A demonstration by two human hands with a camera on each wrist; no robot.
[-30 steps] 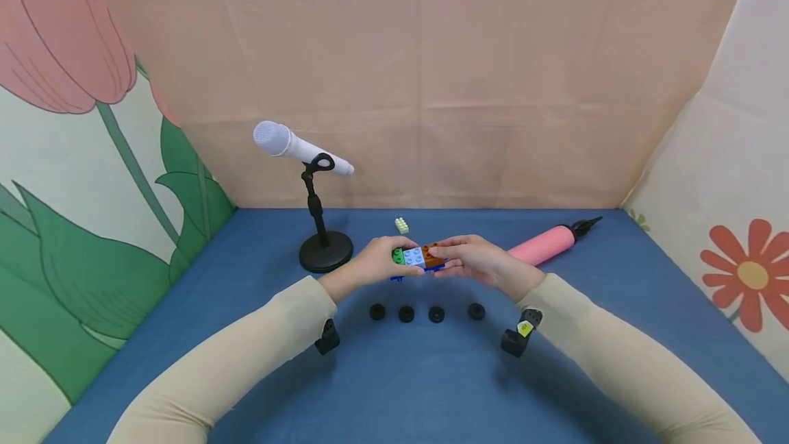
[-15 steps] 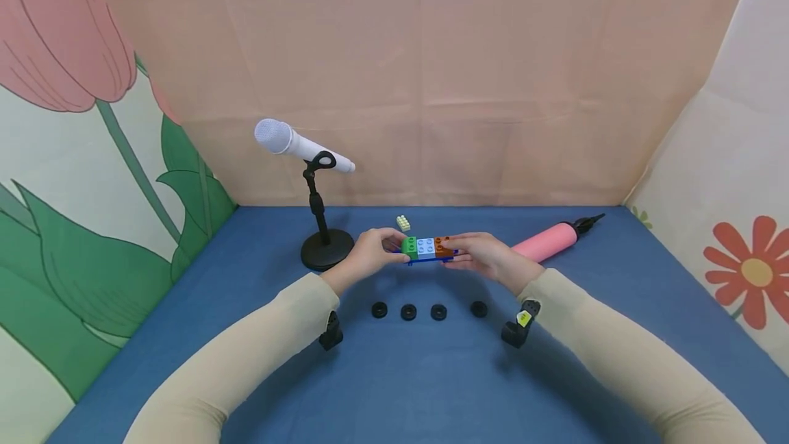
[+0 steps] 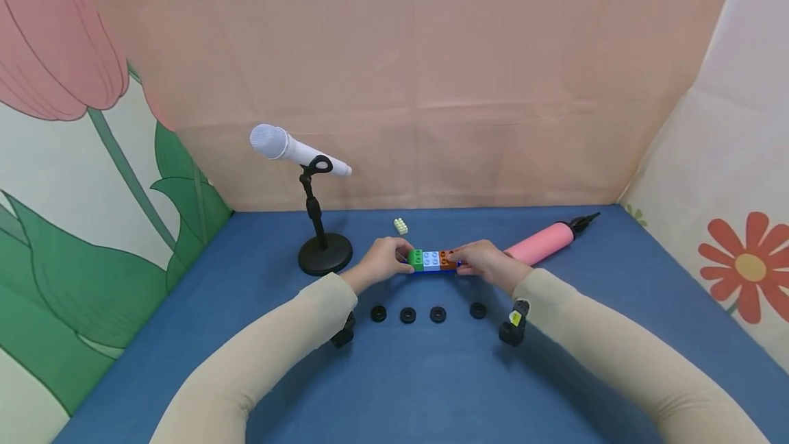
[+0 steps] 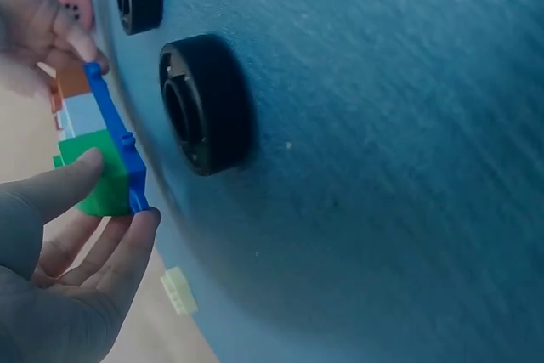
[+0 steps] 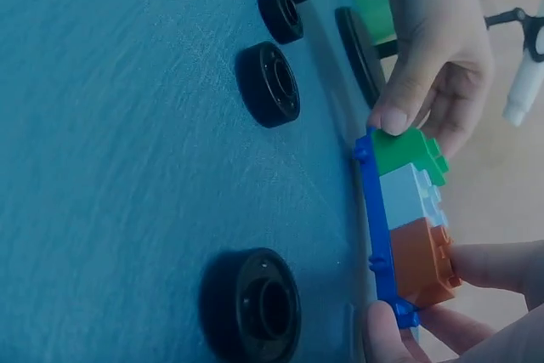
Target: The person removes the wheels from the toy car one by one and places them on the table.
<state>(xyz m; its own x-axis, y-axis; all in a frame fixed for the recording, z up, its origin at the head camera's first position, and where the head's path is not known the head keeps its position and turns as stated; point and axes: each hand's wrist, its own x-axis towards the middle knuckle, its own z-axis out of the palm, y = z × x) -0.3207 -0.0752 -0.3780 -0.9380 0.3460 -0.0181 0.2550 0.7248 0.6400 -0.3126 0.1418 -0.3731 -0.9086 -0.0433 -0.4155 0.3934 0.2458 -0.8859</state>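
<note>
Both hands hold a toy car body between them: a flat blue base (image 5: pixel 380 231) with axle pegs, topped by three toy bricks in a row. The green brick (image 3: pixel 416 260) is at the left, the light blue brick (image 3: pixel 431 261) in the middle, the orange-brown brick (image 3: pixel 446 260) at the right. My left hand (image 3: pixel 379 263) pinches the green end, with the thumb on the brick in the left wrist view. At the orange-brown end, my right hand (image 3: pixel 489 263) grips the brick and base. Whether the base touches the table cannot be told.
Several black toy wheels (image 3: pixel 408 315) lie in a row on the blue table (image 3: pixel 394 382), nearer than the hands. A pale yellow brick (image 3: pixel 401 226) lies behind. A white microphone (image 3: pixel 298 151) on a black stand (image 3: pixel 324 253) is left; a pink hand pump (image 3: pixel 542 242) is right.
The car body has moved to the right and turned from slanted to nearly level across the view. Both hands have kept hold of it. The wheels and other things stay in place.
</note>
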